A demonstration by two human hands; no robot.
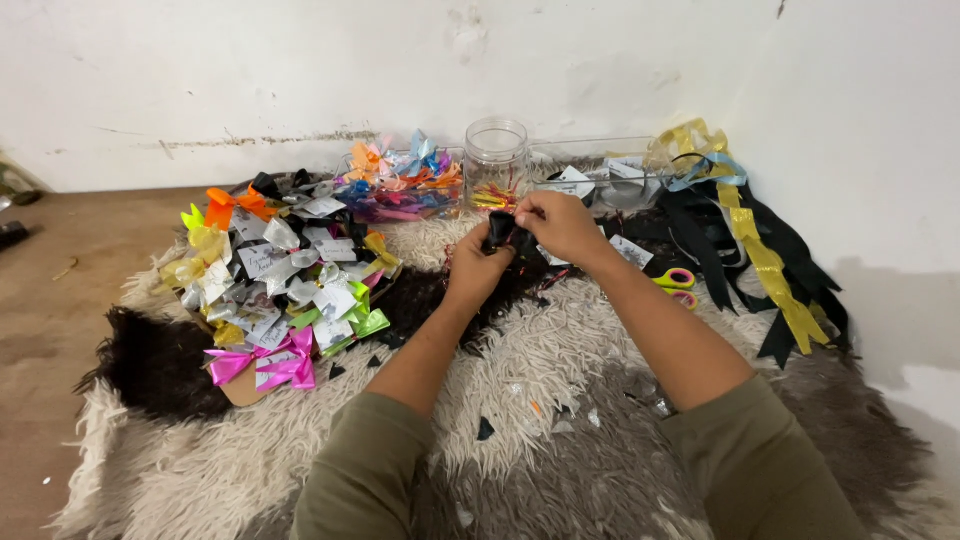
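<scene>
Both my hands meet over the shaggy rug (560, 370), working a small black ribbon bow (503, 232). My left hand (473, 272) grips the bow from below. My right hand (560, 225) pinches its top from above. The hands cover part of the bow. Just behind them stands a clear glass jar (495, 160) with thin coloured strips inside.
A pile of coloured ribbon bows with white tags (275, 285) lies at the left. More bows fill a clear tray (400, 185) by the wall. Black, gold and blue ribbon lengths (760, 250) and yellow-pink scissors (678, 283) lie at the right. Ribbon scraps dot the rug.
</scene>
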